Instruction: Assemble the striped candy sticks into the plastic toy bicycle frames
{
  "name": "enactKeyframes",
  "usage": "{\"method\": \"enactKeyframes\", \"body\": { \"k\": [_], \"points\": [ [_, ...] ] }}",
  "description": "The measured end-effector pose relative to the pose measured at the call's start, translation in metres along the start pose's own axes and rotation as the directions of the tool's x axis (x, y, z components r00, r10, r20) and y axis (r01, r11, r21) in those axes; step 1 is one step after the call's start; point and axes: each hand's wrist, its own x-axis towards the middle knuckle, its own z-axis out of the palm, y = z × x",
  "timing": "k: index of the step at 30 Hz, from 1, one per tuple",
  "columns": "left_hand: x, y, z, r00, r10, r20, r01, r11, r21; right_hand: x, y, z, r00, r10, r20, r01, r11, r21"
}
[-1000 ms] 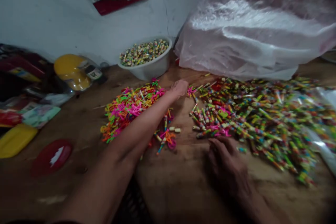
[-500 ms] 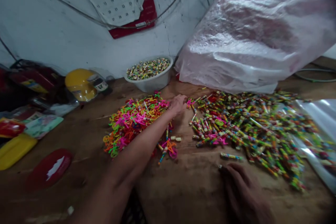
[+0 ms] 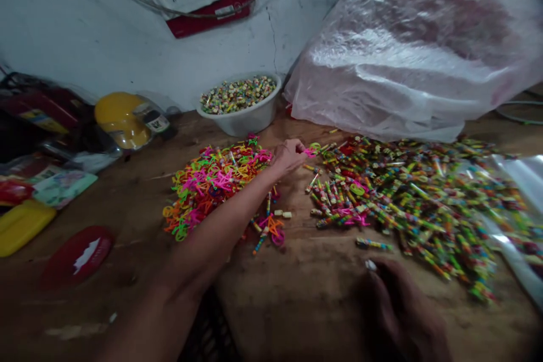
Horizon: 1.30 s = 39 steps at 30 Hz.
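My left hand reaches across the table, its fingers pinched on a bright pink plastic piece with a looped shape. Just left of it lies a heap of neon plastic pieces in pink, green, orange and yellow. My right hand rests low on the right, partly in shadow, with fingers closed on a small white piece at the tips. Above that hand lies one patterned stick, apart from a broad pile of similar colourful sticks. Two small cream pieces lie between the piles.
A white basin filled with small colourful pieces stands by the wall. Behind the stick pile bulges a large translucent plastic bag. Clear plastic sheeting lies at right. On the left are a red oval object and a yellow container.
My left hand has shifted slightly, and its fingers now pinch the pink piece. My right hand has turned a little, showing more of the white piece. The whole view has tilted down slightly.
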Motion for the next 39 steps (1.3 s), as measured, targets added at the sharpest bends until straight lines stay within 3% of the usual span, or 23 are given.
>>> {"method": "enactKeyframes", "body": {
  "k": [3,5,7,10,12,14,16,18,20,22,24,26,28,32,39],
  "points": [
    [-0.045,0.013,-0.011,0.978,0.21,0.015,-0.209,0.977,-0.035,0.027,-0.021,-0.017,0.997,0.072,-0.039,-0.071,0.997,0.037],
    [-0.077,0.024,-0.015,0.921,0.385,0.058,-0.38,0.921,-0.088,0.046,-0.033,-0.026,0.997,0.057,-0.049,-0.053,0.995,0.082],
    [-0.106,0.035,-0.016,0.856,0.505,0.115,-0.488,0.86,-0.15,0.06,-0.039,-0.029,0.996,-0.083,0.033,0.078,0.989,0.123],
    [-0.137,0.047,-0.018,0.797,0.559,0.229,-0.515,0.827,-0.226,0.059,-0.044,-0.027,0.964,-0.165,0.207,0.128,0.975,0.184],
    [-0.148,0.05,-0.017,0.81,0.519,0.273,-0.447,0.848,-0.285,0.048,-0.046,-0.024,0.954,-0.141,0.265,0.085,0.973,0.213],
    [-0.155,0.05,-0.014,0.884,0.391,0.257,-0.273,0.878,-0.394,0.036,-0.049,-0.02,0.966,-0.046,0.253,-0.02,0.967,0.255],
    [-0.16,0.051,-0.007,0.956,0.184,0.23,-0.019,0.818,-0.574,0.026,-0.054,-0.015,0.972,0.126,0.198,-0.189,0.919,0.345],
    [-0.167,0.056,0.003,0.95,0.012,0.311,0.235,0.628,-0.742,0.021,-0.061,-0.007,0.941,0.293,0.168,-0.338,0.821,0.461],
    [-0.177,0.063,0.014,0.913,-0.086,0.399,0.4,0.384,-0.832,0.019,-0.067,0.002,0.92,0.37,0.13,-0.381,0.762,0.524],
    [-0.187,0.07,0.022,0.899,-0.161,0.407,0.432,0.172,-0.886,0.017,-0.069,0.009,0.94,0.335,0.066,-0.321,0.8,0.506],
    [-0.194,0.074,0.027,0.899,-0.243,0.365,0.387,0.048,-0.921,0.016,-0.066,0.009,0.977,0.21,0.034,-0.205,0.88,0.428],
    [-0.197,0.073,0.028,0.886,-0.258,0.386,0.401,0.008,-0.916,0.016,-0.057,0.003,0.993,0.096,0.064,-0.112,0.942,0.318],
    [-0.197,0.068,0.027,0.855,-0.203,0.477,0.484,-0.018,-0.875,0.018,-0.048,-0.006,0.992,0.051,0.115,-0.077,0.97,0.233],
    [-0.196,0.061,0.028,0.791,-0.025,0.612,0.611,-0.039,-0.791,0.026,-0.037,-0.023,0.971,-0.001,0.239,-0.071,0.953,0.294],
    [-0.2,0.06,0.032,0.781,0.043,0.623,0.622,0.039,-0.782,0.032,-0.04,-0.026,0.908,0.112,0.403,-0.308,0.831,0.463]
  ]
}}
